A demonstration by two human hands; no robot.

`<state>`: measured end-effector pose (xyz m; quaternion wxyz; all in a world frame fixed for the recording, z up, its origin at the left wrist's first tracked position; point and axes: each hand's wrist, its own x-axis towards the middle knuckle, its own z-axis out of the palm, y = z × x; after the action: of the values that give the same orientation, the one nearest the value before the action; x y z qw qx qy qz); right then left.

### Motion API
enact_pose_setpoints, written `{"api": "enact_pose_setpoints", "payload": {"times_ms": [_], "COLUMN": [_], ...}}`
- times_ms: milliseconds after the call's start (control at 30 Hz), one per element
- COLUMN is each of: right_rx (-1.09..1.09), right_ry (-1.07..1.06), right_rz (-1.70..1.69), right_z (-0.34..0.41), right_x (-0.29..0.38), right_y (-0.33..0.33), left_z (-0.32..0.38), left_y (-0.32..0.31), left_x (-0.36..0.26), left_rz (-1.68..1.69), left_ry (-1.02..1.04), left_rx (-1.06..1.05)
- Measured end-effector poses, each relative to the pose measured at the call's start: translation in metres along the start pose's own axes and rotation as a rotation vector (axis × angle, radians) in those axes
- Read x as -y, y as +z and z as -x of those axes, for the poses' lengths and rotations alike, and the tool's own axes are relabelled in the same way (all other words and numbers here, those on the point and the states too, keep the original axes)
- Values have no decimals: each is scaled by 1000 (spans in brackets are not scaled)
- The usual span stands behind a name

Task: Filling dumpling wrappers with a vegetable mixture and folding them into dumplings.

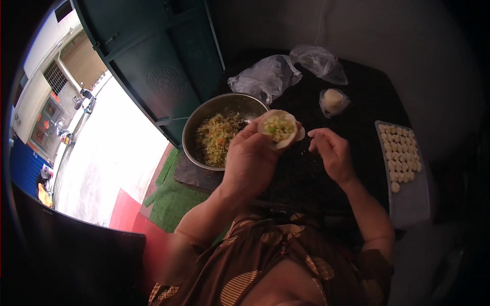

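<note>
My left hand holds a round dough wrapper with chopped vegetable filling on it, above the right rim of a metal bowl. More pale dough shows past the fingers on the right. My right hand is just to the right, apart from the wrapper, its fingers curled with the thumb near the index finger; whether it holds anything small cannot be told. The steel bowl contains a heap of chopped vegetable filling. A stack of round wrappers in clear plastic lies beyond my right hand.
A plastic tray with rows of small dumplings sits at the dark table's right edge. Two clear plastic bags lie at the back. A green metal door stands at the left, beside green matting on the floor.
</note>
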<state>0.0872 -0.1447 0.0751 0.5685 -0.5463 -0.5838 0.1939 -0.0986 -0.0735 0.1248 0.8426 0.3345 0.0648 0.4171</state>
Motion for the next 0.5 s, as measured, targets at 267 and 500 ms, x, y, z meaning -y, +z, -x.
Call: {"api": "enact_pose_setpoints", "payload": {"times_ms": [267, 500], "right_rx": [-126, -156], "right_ry": [170, 315], "right_rz": [-111, -10], "right_z": [-21, -30], "right_x": [-30, -52], "right_y": [-28, -51], "left_z": [-5, -42], "left_y": [25, -18], "left_x": [53, 107], "left_rz": [67, 64], "left_ry": [-193, -240], "left_rx": [51, -45]}}
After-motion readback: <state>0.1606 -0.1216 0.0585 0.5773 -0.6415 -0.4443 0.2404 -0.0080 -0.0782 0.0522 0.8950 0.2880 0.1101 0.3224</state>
